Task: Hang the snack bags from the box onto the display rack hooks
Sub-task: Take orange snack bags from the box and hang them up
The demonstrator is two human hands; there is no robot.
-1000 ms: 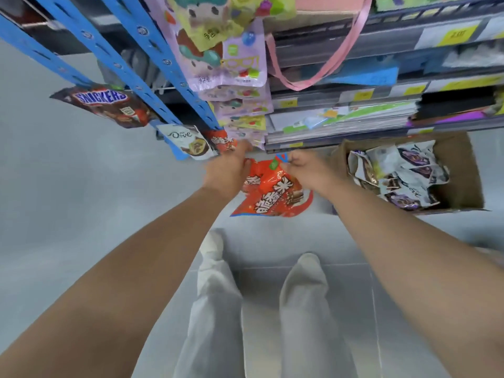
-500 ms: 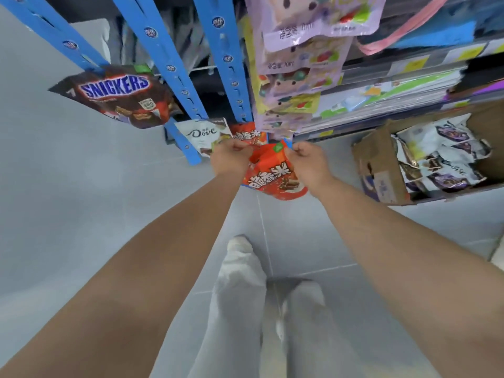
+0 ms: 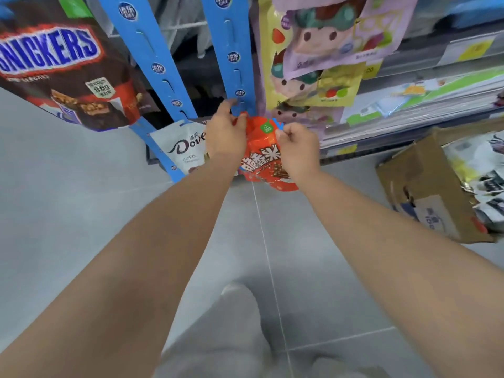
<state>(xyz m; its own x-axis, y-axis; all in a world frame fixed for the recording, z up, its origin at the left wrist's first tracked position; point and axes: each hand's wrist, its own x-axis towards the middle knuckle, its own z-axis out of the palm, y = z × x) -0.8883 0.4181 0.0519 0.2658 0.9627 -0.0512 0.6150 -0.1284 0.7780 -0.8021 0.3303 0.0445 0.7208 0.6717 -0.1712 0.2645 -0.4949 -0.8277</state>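
L grip (image 3: 226, 135) & R grip (image 3: 297, 148) each pinched bag (image 3: 261, 159) at top; vs 1 s ago it had risen to strip (image 3: 237, 64) slot, so hooking seemed next.

"SNICKERS", "8.6g" on brown bag (image 3: 62, 66); "Dove" on white bag (image 3: 182, 148).

Tally: left hand (image 3: 225, 137), right hand (image 3: 298, 148), 1 orange bag (image 3: 263, 156).
Left of fingers (image 3: 283, 132): 1 Dove bag (image 3: 180, 148), 1 Snickers bag (image 3: 62, 66); above: 2 blue strips (image 3: 233, 45); right: 1 box (image 3: 417, 181) (contents uncountable).
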